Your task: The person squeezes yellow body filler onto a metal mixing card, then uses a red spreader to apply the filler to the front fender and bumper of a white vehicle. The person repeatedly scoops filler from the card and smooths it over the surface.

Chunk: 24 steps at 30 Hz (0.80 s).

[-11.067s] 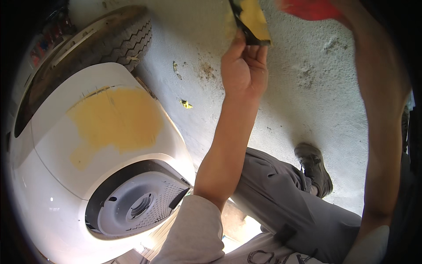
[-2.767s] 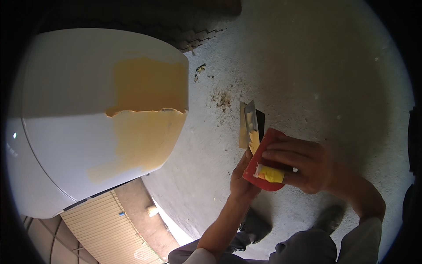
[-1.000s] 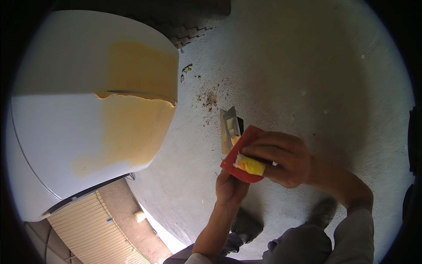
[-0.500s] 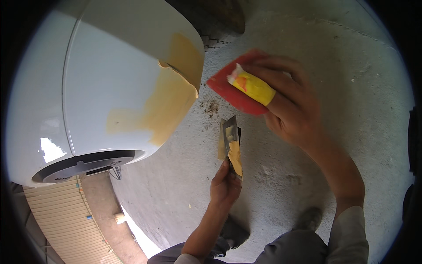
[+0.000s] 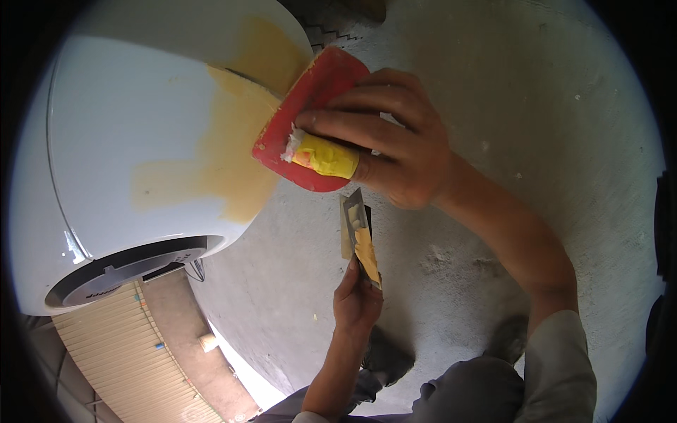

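In my right hand (image 5: 402, 134) is a flat red spreader (image 5: 321, 84), its long edge against or just off the car body panel (image 5: 134, 106). Yellow tape (image 5: 324, 156) with a ragged white end wraps one finger of that hand. Tan filler (image 5: 218, 155) covers a smooth patch on the white panel, and a thin line of it runs up to the spreader's edge. Lower down, my left hand (image 5: 357, 299) grips a metal putty knife (image 5: 356, 218) that carries a lump of tan filler (image 5: 366, 254). Another flat blade shows behind that one.
Left of the hands, the curved white body has a dark grille or trim (image 5: 127, 271) at its lower edge. A dark tyre (image 5: 345, 14) stands at the top. Rough concrete floor (image 5: 493, 233) spreads beneath, with my shoes and knees at the bottom. Ribbed sheeting (image 5: 134, 352) lies lower left.
My right hand has moved left with the spreader, up to the panel's edge. The raised ridge of filler there looks flatter. My left hand stays low with the putty knife. The view has shifted slightly.
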Available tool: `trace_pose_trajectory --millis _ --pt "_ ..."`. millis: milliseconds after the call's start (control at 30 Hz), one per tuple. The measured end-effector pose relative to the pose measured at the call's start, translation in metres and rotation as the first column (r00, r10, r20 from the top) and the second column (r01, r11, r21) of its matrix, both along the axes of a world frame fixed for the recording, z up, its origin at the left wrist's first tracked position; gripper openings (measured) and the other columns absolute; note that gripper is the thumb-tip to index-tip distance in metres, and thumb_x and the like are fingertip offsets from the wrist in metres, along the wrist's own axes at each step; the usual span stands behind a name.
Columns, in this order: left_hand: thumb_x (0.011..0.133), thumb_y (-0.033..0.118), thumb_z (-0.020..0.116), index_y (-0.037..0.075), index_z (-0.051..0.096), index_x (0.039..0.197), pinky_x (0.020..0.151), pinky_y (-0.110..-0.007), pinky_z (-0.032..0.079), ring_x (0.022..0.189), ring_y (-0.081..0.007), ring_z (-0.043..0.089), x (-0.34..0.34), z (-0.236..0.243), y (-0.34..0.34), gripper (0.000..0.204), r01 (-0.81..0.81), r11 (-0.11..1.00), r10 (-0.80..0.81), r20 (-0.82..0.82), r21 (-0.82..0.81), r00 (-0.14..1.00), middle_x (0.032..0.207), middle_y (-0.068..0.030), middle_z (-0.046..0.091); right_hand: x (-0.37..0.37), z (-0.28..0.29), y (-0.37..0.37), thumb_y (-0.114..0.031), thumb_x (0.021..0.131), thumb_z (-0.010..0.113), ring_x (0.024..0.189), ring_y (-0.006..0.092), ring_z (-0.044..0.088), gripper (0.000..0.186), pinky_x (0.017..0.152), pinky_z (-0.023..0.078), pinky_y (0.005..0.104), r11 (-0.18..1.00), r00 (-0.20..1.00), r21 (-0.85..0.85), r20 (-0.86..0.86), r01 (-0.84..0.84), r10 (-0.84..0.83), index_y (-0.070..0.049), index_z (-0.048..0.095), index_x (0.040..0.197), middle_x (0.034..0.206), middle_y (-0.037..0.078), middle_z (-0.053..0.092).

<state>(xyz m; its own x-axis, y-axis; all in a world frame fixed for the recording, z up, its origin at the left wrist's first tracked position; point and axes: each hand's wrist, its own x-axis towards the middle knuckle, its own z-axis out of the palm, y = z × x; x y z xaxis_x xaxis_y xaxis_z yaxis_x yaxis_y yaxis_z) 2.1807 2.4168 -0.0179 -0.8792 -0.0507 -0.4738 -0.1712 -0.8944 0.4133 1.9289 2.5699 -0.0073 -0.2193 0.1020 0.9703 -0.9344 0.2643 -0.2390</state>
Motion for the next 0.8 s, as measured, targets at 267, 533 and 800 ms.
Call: trace_pose_trajectory --millis 267,533,800 --pt "0.106 0.015 0.051 0.005 0.059 0.135 0.093 -0.031 0.06 0.112 -0.0157 0.07 -0.005 0.01 -0.002 0.031 -0.106 0.972 0.15 0.207 -0.211 0.967 0.127 -0.0062 0.07 0.078 -0.041 -0.01 -0.022 0.078 0.076 0.115 0.0182 0.064 0.026 0.101 0.051 0.0433 0.952 0.913 0.026 0.293 -0.303 0.283 -0.018 0.075 0.104 0.13 -0.003 0.068" --pt "0.109 0.023 0.047 0.001 0.047 0.147 0.11 -0.041 0.049 0.128 -0.0244 0.059 -0.022 0.007 0.01 0.044 0.01 0.982 0.016 0.134 -0.19 0.991 0.142 -0.0118 0.059 0.126 -0.065 0.057 -0.024 0.08 0.074 0.113 0.018 0.063 0.028 0.098 0.052 0.042 0.852 0.823 0.227 0.459 -0.473 0.335 -0.018 0.075 0.107 0.129 -0.002 0.067" --pt "0.105 0.013 0.053 0.007 0.064 0.129 0.083 -0.026 0.06 0.101 -0.0105 0.071 -0.03 0.017 0.007 0.027 -0.108 0.956 0.183 0.27 -0.272 0.945 0.118 -0.003 0.072 0.029 -0.021 0.056 -0.024 0.074 0.079 0.11 0.0215 0.062 0.033 0.091 0.052 0.0411 0.973 0.967 0.22 0.253 -0.066 0.009 -0.017 0.075 0.107 0.124 -0.002 0.069"
